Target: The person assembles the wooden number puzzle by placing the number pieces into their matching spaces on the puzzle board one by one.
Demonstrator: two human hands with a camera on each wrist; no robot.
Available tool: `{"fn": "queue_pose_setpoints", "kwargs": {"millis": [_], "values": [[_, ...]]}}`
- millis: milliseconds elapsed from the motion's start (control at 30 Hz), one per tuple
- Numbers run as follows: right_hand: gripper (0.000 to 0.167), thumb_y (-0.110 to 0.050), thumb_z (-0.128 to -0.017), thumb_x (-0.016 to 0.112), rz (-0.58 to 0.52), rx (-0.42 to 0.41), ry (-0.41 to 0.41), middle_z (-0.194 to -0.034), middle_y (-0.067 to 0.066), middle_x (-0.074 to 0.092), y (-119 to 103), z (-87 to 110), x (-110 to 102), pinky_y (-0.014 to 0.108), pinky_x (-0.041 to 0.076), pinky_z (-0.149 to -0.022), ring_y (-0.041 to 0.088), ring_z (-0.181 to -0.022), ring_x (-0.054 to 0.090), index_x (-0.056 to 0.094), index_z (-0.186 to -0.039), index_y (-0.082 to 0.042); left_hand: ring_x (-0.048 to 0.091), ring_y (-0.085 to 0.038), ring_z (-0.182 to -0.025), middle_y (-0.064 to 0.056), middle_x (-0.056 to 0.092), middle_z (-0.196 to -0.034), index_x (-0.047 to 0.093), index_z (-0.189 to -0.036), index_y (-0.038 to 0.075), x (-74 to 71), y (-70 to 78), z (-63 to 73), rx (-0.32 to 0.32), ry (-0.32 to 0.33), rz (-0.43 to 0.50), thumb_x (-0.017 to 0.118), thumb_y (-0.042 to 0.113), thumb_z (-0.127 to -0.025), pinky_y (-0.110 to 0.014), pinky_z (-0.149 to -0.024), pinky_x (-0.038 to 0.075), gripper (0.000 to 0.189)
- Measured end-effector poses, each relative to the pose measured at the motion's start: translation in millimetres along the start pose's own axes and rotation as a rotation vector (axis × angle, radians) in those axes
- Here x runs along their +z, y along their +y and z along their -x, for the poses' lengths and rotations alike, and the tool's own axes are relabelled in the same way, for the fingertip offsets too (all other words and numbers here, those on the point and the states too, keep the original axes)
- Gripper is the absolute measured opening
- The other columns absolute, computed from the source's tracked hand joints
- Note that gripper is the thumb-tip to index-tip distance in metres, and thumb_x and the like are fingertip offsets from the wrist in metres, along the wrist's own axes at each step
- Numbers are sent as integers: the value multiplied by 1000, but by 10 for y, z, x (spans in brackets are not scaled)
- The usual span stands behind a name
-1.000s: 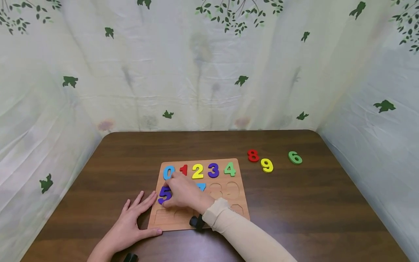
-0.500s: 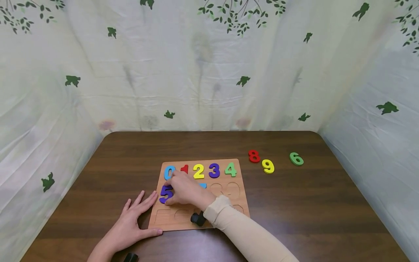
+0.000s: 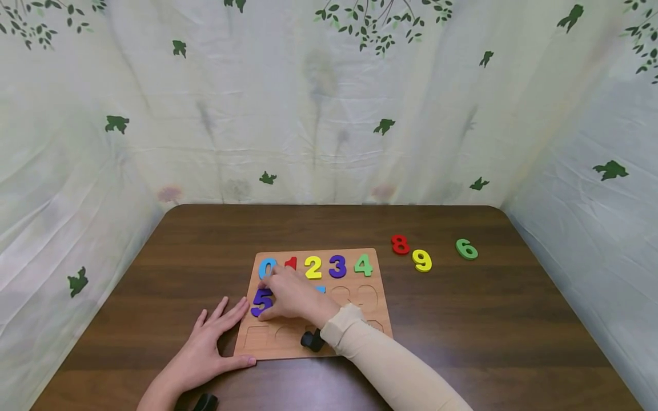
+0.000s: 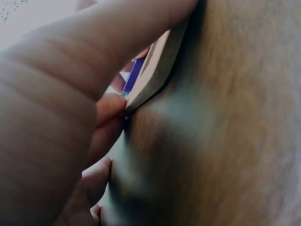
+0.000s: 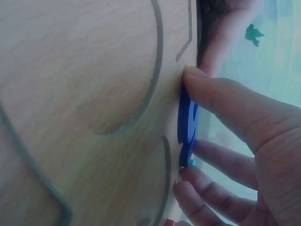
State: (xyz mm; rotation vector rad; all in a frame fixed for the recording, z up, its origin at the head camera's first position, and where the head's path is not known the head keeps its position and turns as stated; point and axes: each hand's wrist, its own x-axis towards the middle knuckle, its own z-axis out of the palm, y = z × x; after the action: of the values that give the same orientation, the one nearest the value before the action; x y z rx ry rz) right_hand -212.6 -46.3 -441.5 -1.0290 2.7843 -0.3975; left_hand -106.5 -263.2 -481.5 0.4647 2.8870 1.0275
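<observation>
A purple number 5 (image 3: 261,303) lies at the left of the second row on a wooden number board (image 3: 259,347). My right hand (image 3: 297,295) pinches this 5, its thumb at the lower end and fingers at the upper end; the right wrist view shows the thumb against the purple piece (image 5: 187,123). At the board's left edge rests my left hand (image 3: 205,348), fingers spread and thumb at the near corner. In the left wrist view, a fingertip touches the board's edge (image 4: 162,70). A light blue piece (image 3: 321,289) is mostly hidden behind my right hand.
Along the board's top row sit a blue 0 (image 3: 267,268), red 1 (image 3: 291,262), yellow 2 (image 3: 313,267), purple 3 (image 3: 337,266) and green 4 (image 3: 363,265). On the table to the right lie a red 8 (image 3: 400,245), yellow 9 (image 3: 422,261) and green 6 (image 3: 466,249).
My right hand stays on the purple 5, which has shifted very slightly at most. The left hand keeps its place at the board. The head view has drifted a little.
</observation>
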Motion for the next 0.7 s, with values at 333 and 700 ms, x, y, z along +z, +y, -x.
{"fn": "queue_pose_setpoints", "kwargs": {"millis": [333,700], "values": [[62,-54,-84,90,-17,0,0,-117,-2,67,5,15,-29,24,45,-85,10,-101,56,76,-135,-22,20,-58,-160,-10,46,-170,49,-164,20,-5,12,3,27,16,2,92,58,-77,-83,-122,5,104],[63,-55,-84,89,-21,9,-7,-125,-1,69,-3,24,-44,28,49,-93,12,-109,60,75,-136,-23,18,-58,-161,-10,46,-170,48,-164,20,5,2,5,14,7,10,91,60,-77,-84,-122,3,105]]}}
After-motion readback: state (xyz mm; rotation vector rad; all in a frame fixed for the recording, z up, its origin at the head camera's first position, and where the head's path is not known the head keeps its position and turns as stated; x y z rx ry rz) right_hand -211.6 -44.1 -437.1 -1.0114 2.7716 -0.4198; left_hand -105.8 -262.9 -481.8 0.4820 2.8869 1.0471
